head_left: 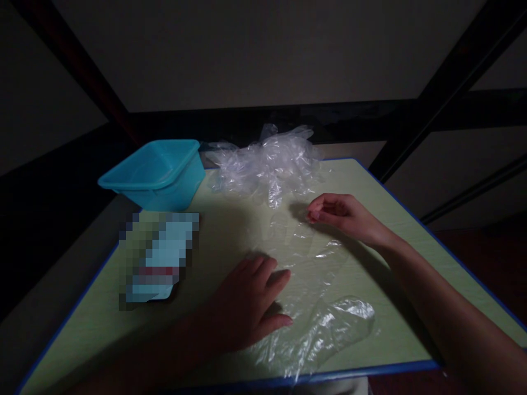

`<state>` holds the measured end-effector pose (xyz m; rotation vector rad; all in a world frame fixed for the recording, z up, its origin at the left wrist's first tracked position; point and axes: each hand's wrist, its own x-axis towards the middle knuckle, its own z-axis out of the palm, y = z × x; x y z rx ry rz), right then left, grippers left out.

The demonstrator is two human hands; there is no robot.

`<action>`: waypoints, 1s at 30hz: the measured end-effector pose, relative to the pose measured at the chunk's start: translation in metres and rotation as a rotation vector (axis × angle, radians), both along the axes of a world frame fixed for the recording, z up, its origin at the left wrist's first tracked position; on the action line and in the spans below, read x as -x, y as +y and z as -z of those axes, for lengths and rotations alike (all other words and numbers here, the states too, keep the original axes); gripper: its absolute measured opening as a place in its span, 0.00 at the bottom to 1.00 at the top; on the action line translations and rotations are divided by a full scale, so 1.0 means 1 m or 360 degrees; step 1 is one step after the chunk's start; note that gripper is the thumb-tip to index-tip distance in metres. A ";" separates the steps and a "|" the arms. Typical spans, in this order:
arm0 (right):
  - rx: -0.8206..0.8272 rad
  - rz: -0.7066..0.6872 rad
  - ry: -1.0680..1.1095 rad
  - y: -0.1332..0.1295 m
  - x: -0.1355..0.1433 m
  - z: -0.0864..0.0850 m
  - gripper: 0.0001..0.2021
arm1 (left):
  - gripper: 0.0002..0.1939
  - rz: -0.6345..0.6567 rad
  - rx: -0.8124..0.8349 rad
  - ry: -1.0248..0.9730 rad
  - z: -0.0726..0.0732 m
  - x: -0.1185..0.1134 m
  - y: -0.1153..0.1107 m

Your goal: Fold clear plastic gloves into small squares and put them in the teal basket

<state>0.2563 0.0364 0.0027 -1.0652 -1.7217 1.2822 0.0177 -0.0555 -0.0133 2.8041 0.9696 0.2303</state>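
A clear disposable plastic glove (329,323) lies spread on the table before me, its fingers pointing to the far side and its cuff by the near edge. My left hand (251,302) rests palm down over the glove's left side, open, with thumb and forefinger apart. Above the glove's finger end, my right hand (333,216) is closed in a pinch. A bit of clear film shows at its fingertips, which looks like a finger of the glove. Beyond both hands sits a crumpled heap of clear plastic gloves (275,159).
A blue plastic basin (181,184) stands at the table's back left corner. Nearer on the left lies a pixelated flat object (168,258), perhaps a phone. The pale table (395,263) has a blue edge, and a wall rises behind it.
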 end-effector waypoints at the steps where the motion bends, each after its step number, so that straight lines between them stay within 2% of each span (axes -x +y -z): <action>1: 0.0000 0.0006 -0.0001 0.000 0.000 -0.001 0.07 | 0.30 0.0010 0.0001 0.0007 0.000 0.000 0.000; 14: 0.0000 0.0063 -0.0041 0.001 -0.002 -0.002 0.09 | 0.33 0.0077 -0.0016 -0.0027 0.002 0.002 0.005; 22: -0.0035 -0.0050 -0.0046 -0.002 0.002 -0.002 0.08 | 0.37 0.0130 0.0031 0.0039 0.002 0.004 0.009; 26: -0.0147 -0.0084 -0.0174 -0.003 0.001 -0.002 0.07 | 0.33 0.0010 0.0013 -0.0001 0.004 0.004 0.009; 30: -0.0433 -0.0102 -0.0508 -0.006 0.003 0.000 0.10 | 0.27 -0.0139 0.0016 -0.0002 0.008 0.004 0.009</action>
